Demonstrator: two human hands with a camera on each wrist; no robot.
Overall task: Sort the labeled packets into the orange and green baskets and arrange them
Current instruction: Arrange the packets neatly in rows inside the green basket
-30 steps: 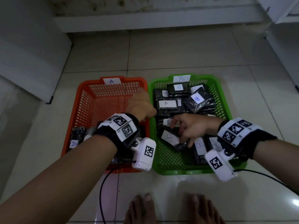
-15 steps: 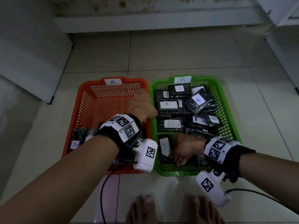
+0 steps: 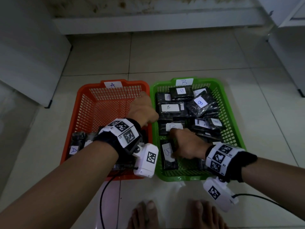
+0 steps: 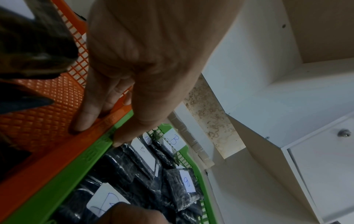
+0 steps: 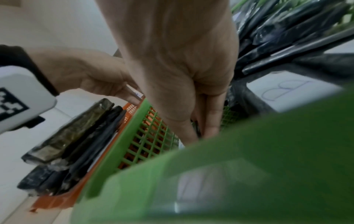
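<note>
The orange basket (image 3: 87,109), tagged A, stands left of the green basket (image 3: 229,116), tagged B. Black packets marked A (image 3: 74,149) stand along the orange basket's near end. A loose pile of B packets (image 3: 171,107) fills the far part of the green one. My left hand (image 3: 145,111) rests on the two touching rims, straight fingers (image 4: 84,118) against the orange wall and thumb on the green rim (image 4: 76,174). My right hand (image 3: 177,146) reaches into the green basket's near left corner and pinches a B packet (image 3: 167,156) that lies lengthwise there.
My bare feet (image 3: 145,214) stand on the tiled floor just in front of the baskets. Black cables (image 3: 105,192) trail from both wrist cameras. A white cabinet (image 3: 33,55) stands at the left, and a white ledge runs along the back wall.
My right hand came from the middle of the green basket to its near left corner with a B packet. The left hand stayed on the rims.
</note>
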